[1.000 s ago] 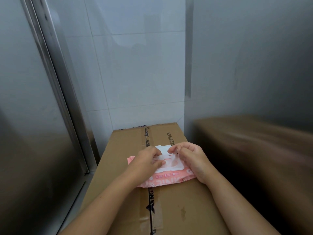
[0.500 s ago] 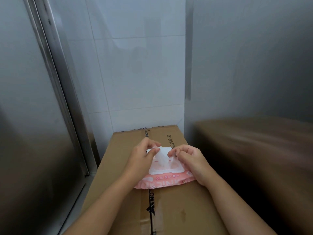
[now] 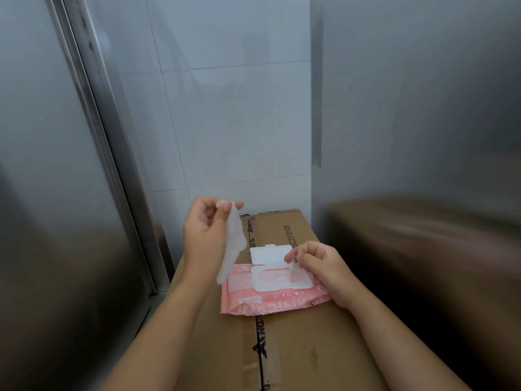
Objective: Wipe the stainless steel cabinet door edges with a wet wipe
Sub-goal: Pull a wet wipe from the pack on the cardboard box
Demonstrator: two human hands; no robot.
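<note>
A pink pack of wet wipes [image 3: 270, 299] lies on a cardboard box [image 3: 290, 348], its white lid [image 3: 269, 253] flipped open toward the wall. My left hand [image 3: 204, 232] is raised above the pack's left end and pinches a white wet wipe [image 3: 232, 244] between thumb and fingers; the wipe hangs down loosely. My right hand [image 3: 318, 266] rests at the pack's right side and pinches a clear sticker flap [image 3: 294, 273] over the opening. The stainless steel cabinet door [image 3: 50, 193] fills the left, with its vertical edge [image 3: 95, 131] running down to the floor.
A white tiled wall [image 3: 231, 108] stands behind the box. A second steel panel [image 3: 417, 94] fills the right and reflects the box. A narrow strip of floor [image 3: 141, 320] lies between the box and the left door.
My left hand has pulled a wipe out of the pack and lifted it up and left. The lid now lies fully open. My right hand has stayed at the pack's opening.
</note>
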